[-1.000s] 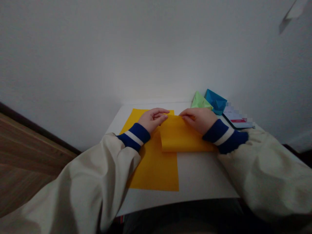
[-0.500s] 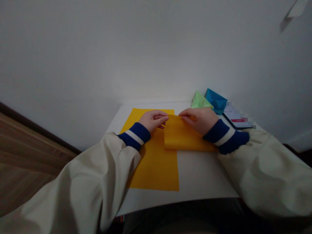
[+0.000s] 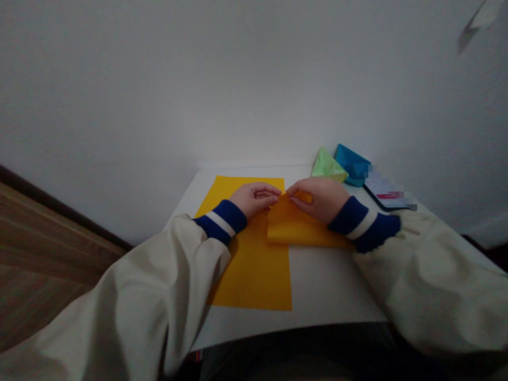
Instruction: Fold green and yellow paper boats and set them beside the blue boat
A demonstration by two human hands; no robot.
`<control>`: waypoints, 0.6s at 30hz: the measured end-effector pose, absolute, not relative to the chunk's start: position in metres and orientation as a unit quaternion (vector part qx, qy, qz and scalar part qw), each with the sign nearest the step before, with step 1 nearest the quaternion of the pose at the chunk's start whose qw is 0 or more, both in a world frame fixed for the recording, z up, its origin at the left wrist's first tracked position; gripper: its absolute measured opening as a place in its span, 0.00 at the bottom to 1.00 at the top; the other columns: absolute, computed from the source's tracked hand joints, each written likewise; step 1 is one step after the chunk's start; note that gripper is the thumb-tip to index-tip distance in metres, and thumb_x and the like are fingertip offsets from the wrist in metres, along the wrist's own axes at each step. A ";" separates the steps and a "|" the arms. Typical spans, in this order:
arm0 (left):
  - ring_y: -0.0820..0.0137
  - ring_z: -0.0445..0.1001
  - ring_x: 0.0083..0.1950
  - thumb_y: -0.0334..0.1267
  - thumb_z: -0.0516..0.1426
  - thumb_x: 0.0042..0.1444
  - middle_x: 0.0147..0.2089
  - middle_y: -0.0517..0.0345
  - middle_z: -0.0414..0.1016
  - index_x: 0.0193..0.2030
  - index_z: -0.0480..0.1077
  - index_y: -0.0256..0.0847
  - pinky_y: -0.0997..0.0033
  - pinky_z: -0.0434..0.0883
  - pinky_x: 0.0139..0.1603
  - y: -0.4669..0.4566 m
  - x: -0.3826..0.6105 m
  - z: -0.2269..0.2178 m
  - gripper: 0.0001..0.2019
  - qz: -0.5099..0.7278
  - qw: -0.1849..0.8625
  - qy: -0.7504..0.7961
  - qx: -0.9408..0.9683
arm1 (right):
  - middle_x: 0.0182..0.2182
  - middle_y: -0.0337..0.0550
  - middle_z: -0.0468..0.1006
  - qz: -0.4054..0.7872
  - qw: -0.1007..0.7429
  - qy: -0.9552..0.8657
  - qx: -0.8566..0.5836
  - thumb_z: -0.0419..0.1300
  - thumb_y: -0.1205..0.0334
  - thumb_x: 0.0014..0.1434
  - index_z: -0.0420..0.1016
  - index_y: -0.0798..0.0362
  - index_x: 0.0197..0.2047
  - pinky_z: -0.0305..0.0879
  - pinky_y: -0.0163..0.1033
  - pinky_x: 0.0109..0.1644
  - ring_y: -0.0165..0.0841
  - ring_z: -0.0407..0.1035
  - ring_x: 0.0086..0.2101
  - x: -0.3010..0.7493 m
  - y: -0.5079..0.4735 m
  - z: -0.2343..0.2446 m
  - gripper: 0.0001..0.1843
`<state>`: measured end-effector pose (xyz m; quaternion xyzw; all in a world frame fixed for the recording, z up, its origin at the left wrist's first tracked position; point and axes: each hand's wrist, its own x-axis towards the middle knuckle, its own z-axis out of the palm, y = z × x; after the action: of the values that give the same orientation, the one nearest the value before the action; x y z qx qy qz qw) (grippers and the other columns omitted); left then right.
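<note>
A folded sheet of yellow paper (image 3: 296,227) stands over the right part of a flat yellow sheet (image 3: 254,275), its rounded fold toward me. My left hand (image 3: 254,198) is closed, thumb and fingertips pinched at the folded paper's upper left corner. Just to the right, my right hand (image 3: 319,198) pinches the paper's upper edge between thumb and fingers. The two hands' fingertips almost meet. My right hand and cuff cover the folded paper's right part.
A light green folded paper piece (image 3: 327,165) and a blue one (image 3: 351,164) lie at the back right of the white table (image 3: 329,286). Beside them is a phone-like device (image 3: 387,194) with a lit screen. A wall rises behind; a wooden panel (image 3: 47,264) stands left.
My right hand has slid left along the upper edge, and my left hand has shifted slightly right, narrowing the gap between them. The paper's upper left corner now bends up between the fingertips.
</note>
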<state>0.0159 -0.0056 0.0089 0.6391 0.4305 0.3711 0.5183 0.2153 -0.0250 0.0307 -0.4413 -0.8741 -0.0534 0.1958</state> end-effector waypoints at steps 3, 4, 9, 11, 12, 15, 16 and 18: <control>0.76 0.73 0.32 0.29 0.60 0.46 0.31 0.58 0.75 0.36 0.72 0.36 0.73 0.72 0.37 -0.004 0.015 0.006 0.08 0.369 0.501 0.416 0.663 | 0.37 0.41 0.79 -0.053 0.185 -0.872 -0.451 0.51 0.56 0.58 0.74 0.49 0.39 0.61 0.37 0.40 0.35 0.71 0.38 0.214 -0.023 0.031 0.12; 0.76 0.73 0.33 0.29 0.60 0.46 0.33 0.58 0.76 0.37 0.72 0.36 0.72 0.72 0.38 -0.003 0.015 0.005 0.09 0.368 0.492 0.412 0.673 | 0.37 0.41 0.79 -0.056 0.179 -0.871 -0.454 0.51 0.56 0.58 0.74 0.49 0.39 0.60 0.37 0.39 0.35 0.71 0.38 0.213 -0.023 0.031 0.12; 0.76 0.72 0.33 0.29 0.59 0.47 0.35 0.57 0.76 0.38 0.73 0.36 0.72 0.71 0.38 -0.004 0.013 0.006 0.09 0.369 0.442 0.407 0.710 | 0.35 0.42 0.79 -0.076 0.164 -0.857 -0.482 0.51 0.56 0.59 0.74 0.48 0.38 0.58 0.37 0.35 0.36 0.71 0.34 0.208 -0.024 0.035 0.13; 0.77 0.71 0.30 0.28 0.59 0.47 0.32 0.58 0.74 0.38 0.73 0.36 0.75 0.70 0.35 -0.004 0.014 0.006 0.09 0.373 0.447 0.408 0.704 | 0.34 0.41 0.80 -0.075 0.173 -0.854 -0.485 0.51 0.57 0.58 0.74 0.48 0.38 0.58 0.37 0.34 0.35 0.72 0.33 0.206 -0.024 0.035 0.12; 0.78 0.70 0.29 0.28 0.59 0.47 0.31 0.60 0.74 0.38 0.72 0.36 0.76 0.70 0.33 -0.004 0.014 0.006 0.09 0.375 0.456 0.409 0.696 | 0.33 0.40 0.80 -0.070 0.181 -0.852 -0.486 0.51 0.58 0.58 0.74 0.48 0.38 0.58 0.37 0.34 0.35 0.72 0.32 0.205 -0.023 0.035 0.11; 0.79 0.70 0.27 0.26 0.59 0.47 0.28 0.61 0.72 0.38 0.72 0.35 0.78 0.69 0.29 -0.005 0.016 0.007 0.09 0.378 0.495 0.419 0.661 | 0.33 0.39 0.79 -0.029 0.216 -0.848 -0.484 0.53 0.60 0.55 0.73 0.49 0.36 0.60 0.36 0.35 0.33 0.72 0.32 0.204 -0.020 0.033 0.09; 0.79 0.70 0.27 0.26 0.59 0.47 0.28 0.62 0.72 0.37 0.72 0.35 0.78 0.69 0.29 -0.006 0.017 0.008 0.09 0.379 0.506 0.423 0.649 | 0.33 0.38 0.79 -0.012 0.227 -0.848 -0.479 0.54 0.61 0.54 0.73 0.49 0.36 0.60 0.35 0.35 0.33 0.72 0.32 0.204 -0.018 0.032 0.08; 0.79 0.70 0.28 0.25 0.59 0.47 0.28 0.62 0.72 0.36 0.72 0.35 0.78 0.70 0.29 -0.007 0.019 0.010 0.09 0.381 0.520 0.433 0.629 | 0.33 0.38 0.79 0.014 0.246 -0.847 -0.471 0.54 0.62 0.53 0.73 0.50 0.35 0.61 0.35 0.36 0.32 0.72 0.33 0.204 -0.016 0.031 0.08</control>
<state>0.0185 -0.0067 0.0097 0.6293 0.4334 0.3812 0.5205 0.2044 -0.0157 0.0309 -0.4712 -0.8470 0.0137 0.2456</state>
